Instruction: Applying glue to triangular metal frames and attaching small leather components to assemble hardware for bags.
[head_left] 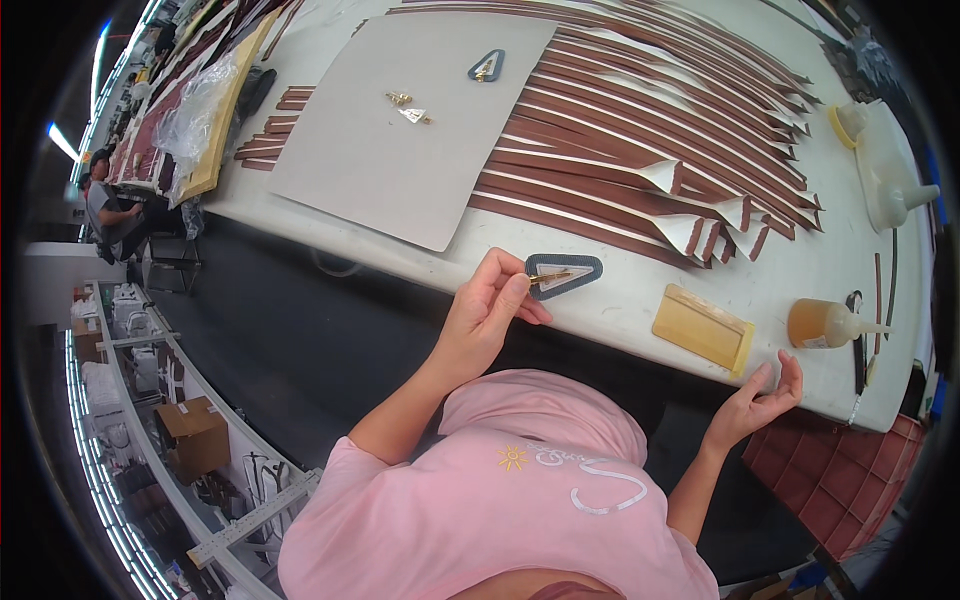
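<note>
At the table's near edge, my left hand (490, 310) pinches a triangular dark blue piece (592, 268) with a pale inside. A thin gold metal part (548, 277) lies across it by my fingertips. My right hand (765, 395) is over the front edge further right, fingers apart and holding nothing I can see. It is near a shallow yellow tray (704, 330) and a bottle of amber liquid (820, 324) lying with its nozzle to the right. A similar blue triangular piece (470, 72) rests on the grey board (370, 150), beside small gold metal parts (411, 114).
Many brown strips with white edges (640, 120) cover the table behind and right of the board. A large white bottle (888, 165) lies far right. Thin sticks (878, 300) lie near the right edge. A red crate (840, 480) stands below. Another person (115, 205) sits far left.
</note>
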